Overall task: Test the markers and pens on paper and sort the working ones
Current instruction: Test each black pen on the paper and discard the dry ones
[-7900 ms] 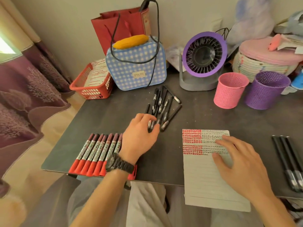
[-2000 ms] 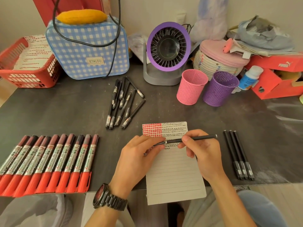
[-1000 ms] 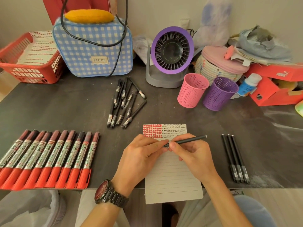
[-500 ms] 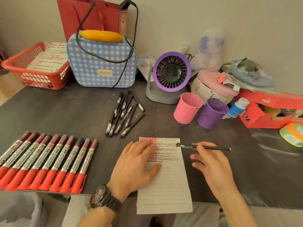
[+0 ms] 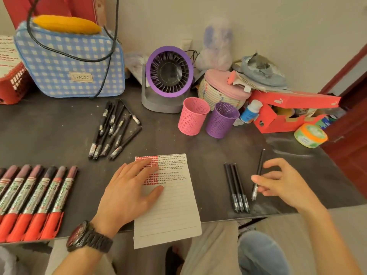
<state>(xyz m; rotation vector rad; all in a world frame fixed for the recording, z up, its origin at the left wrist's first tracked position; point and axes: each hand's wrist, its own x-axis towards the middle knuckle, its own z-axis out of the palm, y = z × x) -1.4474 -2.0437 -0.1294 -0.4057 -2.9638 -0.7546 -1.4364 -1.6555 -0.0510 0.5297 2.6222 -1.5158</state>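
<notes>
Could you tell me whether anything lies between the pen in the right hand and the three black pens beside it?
Nothing visible does: the right hand holds the pen just right of the three pens, with only bare table between.

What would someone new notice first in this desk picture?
The row of red markers at the near left stands out most. At centre, the left hand lies flat on a lined paper with test marks, while the right hand pinches a black pen beside three pens on the right.
</notes>
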